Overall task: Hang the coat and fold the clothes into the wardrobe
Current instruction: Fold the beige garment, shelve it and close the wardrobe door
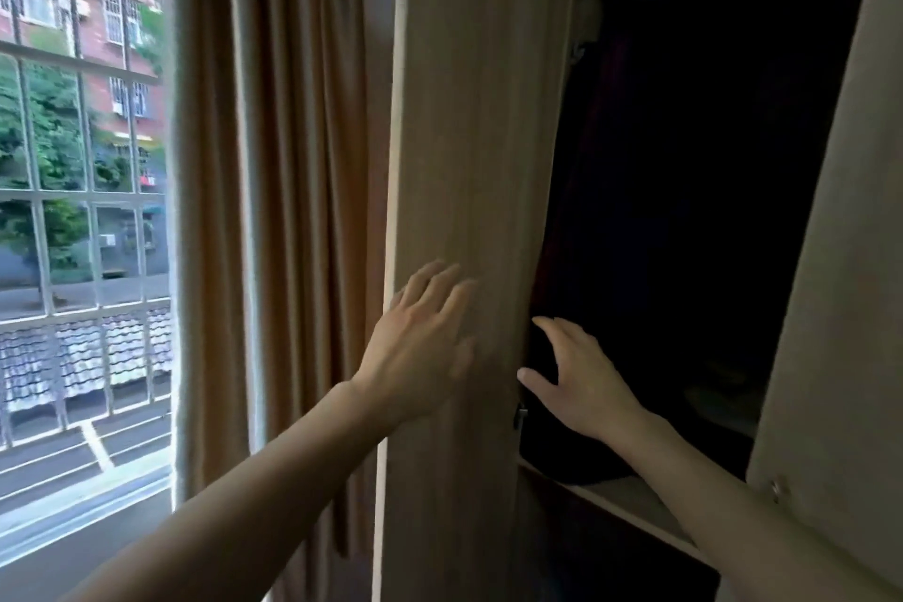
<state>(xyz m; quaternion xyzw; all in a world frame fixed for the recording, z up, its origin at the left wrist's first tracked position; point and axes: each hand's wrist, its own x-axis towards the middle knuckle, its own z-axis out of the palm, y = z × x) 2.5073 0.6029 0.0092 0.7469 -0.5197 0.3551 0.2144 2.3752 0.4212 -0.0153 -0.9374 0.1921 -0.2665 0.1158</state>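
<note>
Left hand presses wardrobe door beside tan curtain

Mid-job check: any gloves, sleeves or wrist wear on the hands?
None visible. The left hand and right hand are ungloved, both forearms unsleeved to the frame edge. No watch, bracelet or ring shows, though the left hand is blurred.
</note>
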